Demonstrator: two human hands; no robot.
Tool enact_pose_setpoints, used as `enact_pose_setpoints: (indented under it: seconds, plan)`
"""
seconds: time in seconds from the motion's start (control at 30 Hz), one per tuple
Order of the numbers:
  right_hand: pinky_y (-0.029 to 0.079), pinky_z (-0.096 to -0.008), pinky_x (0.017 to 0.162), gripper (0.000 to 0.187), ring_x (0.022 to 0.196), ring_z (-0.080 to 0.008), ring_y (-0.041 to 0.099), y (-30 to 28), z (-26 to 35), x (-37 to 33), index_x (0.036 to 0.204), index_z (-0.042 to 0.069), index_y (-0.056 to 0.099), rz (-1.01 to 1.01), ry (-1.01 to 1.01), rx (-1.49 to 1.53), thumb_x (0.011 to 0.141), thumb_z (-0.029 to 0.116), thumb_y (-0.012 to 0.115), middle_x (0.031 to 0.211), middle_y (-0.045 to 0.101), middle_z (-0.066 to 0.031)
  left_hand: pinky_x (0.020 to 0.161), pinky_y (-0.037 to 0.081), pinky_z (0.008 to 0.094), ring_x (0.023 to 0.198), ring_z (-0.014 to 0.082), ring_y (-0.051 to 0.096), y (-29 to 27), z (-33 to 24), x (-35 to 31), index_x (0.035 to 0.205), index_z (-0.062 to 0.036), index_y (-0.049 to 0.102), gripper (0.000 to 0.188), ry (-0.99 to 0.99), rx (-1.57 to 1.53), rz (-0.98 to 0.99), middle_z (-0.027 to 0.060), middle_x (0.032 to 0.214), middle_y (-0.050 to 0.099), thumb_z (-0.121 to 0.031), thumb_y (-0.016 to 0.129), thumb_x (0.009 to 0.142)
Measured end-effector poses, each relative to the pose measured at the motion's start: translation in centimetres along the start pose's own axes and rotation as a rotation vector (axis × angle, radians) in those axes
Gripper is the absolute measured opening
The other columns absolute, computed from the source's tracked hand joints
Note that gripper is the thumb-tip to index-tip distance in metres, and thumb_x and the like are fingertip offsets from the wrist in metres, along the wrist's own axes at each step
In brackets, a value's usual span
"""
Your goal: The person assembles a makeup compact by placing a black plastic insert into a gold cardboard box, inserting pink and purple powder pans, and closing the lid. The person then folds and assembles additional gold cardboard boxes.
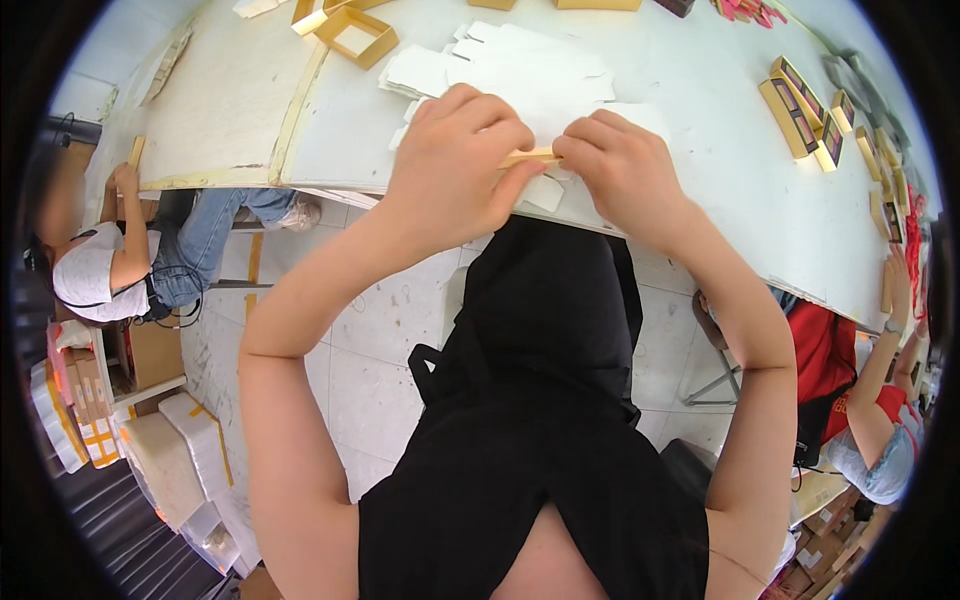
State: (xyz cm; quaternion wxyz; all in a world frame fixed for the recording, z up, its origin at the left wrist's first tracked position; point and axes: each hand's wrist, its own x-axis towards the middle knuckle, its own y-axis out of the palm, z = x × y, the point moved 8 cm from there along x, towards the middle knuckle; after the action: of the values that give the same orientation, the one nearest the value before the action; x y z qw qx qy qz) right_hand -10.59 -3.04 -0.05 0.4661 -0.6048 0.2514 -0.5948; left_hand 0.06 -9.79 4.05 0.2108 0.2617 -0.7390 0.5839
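Note:
Close to the table's front edge, both hands meet over a narrow gold-coloured piece of cardboard [530,156]. My left hand [455,165] is closed on its left end, thumb stretched along the near side. The bent fingers of my right hand [620,175] pinch the other end. Much of the piece is hidden by the fingers, so its full shape cannot be made out. Just beyond the hands lies a spread pile of white die-cut card blanks [540,70]. Below the gold piece, a small white card flap [543,193] reaches toward the table edge.
An open gold box [357,38] stands at the far left of the white table [720,220]. Gold boxes with dark windows [790,115] stand at the right, and red items [750,12] lie beyond. Co-workers sit at left [110,260] and right [880,430]; cartons [150,350] stand lower left.

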Motion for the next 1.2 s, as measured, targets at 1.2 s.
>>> enact_pose_setpoints:
  seconds: [1.2]
  plan:
    - [0.053,-0.0350,0.076,0.015,0.090,-0.0234,0.059,0.5,1.9,-0.1,0.085,0.002,0.058,-0.084,-0.197,0.008,0.073,0.006,0.067,0.097,0.057,-0.0063,0.067,0.049,0.0378,0.075,0.0275,0.061,7.7,7.4,4.7,0.090,-0.0067,0.069,0.015,0.043,0.015,0.335,0.0083,0.078,0.062,-0.021,0.068,0.088]
